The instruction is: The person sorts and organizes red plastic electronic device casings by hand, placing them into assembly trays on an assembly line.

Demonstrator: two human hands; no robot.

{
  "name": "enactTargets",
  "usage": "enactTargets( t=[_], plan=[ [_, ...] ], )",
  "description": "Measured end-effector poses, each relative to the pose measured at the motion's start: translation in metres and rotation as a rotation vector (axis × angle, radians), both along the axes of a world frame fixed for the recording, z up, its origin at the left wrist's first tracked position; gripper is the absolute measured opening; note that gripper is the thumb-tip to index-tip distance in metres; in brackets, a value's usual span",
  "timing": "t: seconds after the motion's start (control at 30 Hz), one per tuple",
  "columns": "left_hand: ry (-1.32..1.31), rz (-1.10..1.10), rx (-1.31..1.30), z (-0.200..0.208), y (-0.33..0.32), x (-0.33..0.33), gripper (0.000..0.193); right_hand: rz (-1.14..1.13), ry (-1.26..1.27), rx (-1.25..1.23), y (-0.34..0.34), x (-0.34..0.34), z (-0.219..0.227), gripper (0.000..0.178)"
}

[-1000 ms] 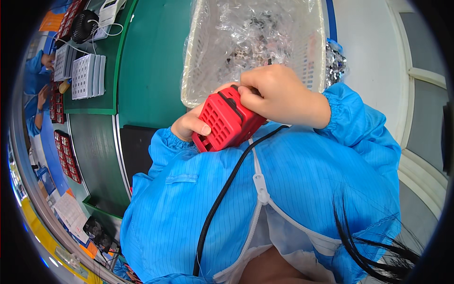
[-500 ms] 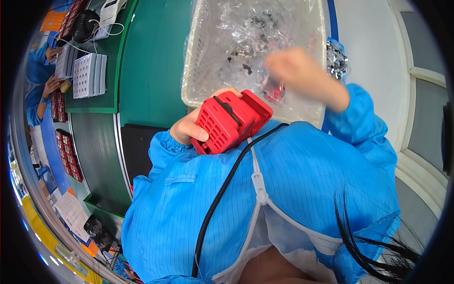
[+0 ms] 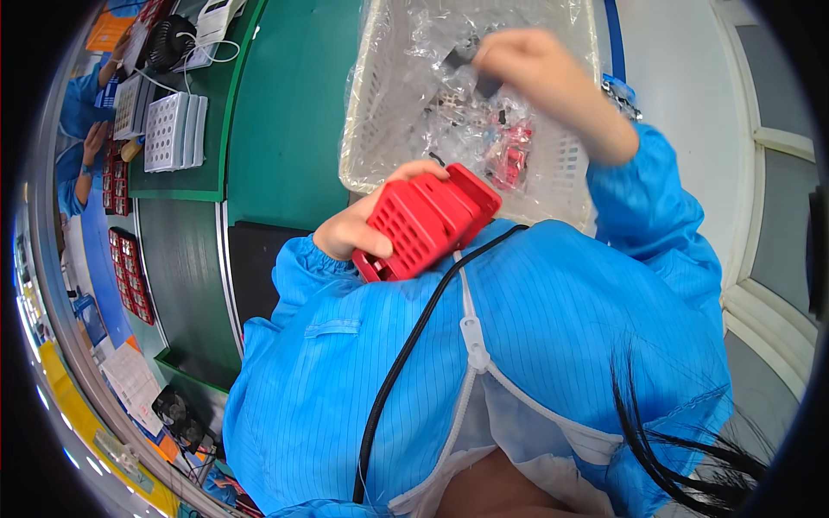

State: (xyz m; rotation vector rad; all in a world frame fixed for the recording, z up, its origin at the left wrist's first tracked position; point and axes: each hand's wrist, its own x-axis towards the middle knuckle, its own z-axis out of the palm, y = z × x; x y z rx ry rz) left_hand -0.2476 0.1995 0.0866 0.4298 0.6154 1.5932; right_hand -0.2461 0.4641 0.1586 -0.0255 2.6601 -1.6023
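My left hand (image 3: 356,231) is closed around a stack of red plastic parts (image 3: 419,226), held close to my chest. The nearest part has a grid of rectangular openings, and the stack tilts up to the right. Over the far half of a white plastic crate (image 3: 349,164) is my right hand (image 3: 522,62), blurred, with its fingers curled together. Dark pieces (image 3: 487,85) show at its fingertips; their kind is not clear. Clear plastic film lines the crate, and on it lie red bits (image 3: 513,157) and several small dark and metallic bits.
A green work surface (image 3: 281,121) runs left of the crate. White trays with round holes (image 3: 173,131), a black fan (image 3: 169,43) and red trays (image 3: 129,274) stand farther left, where another person's hands (image 3: 95,142) show. A shiny bag (image 3: 620,93) is right of the crate.
My right hand has moved farther away over the crate, and dark pieces now show at its fingers. The black strip on the red stack is no longer seen there. My left hand keeps its hold.
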Motion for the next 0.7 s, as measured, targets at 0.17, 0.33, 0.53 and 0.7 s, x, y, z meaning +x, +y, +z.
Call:
enactTargets(
  t=[0.17, 0.33, 0.53, 0.7],
  plan=[
    [-0.313, 0.555, -0.009, -0.025, 0.013, 0.004, 0.07, -0.094, -0.101, -0.097, 0.016, 0.023, -0.026, 0.036],
    [-0.306, 1.0, -0.087, -0.018, 0.047, -0.027, 0.053, -0.132, -0.007, -0.077, -0.048, 0.061, -0.02, 0.029],
    [-0.183, 1.176, -0.158, 0.003, 0.073, -0.031, 0.049, -0.188, 0.287, 0.149, -0.098, 0.053, -0.031, 0.023],
    [-0.153, 1.195, -0.064, 0.011, 0.075, -0.029, 0.05, -0.176, 0.229, -0.109, -0.087, 0.06, -0.031, 0.026]
  ],
)
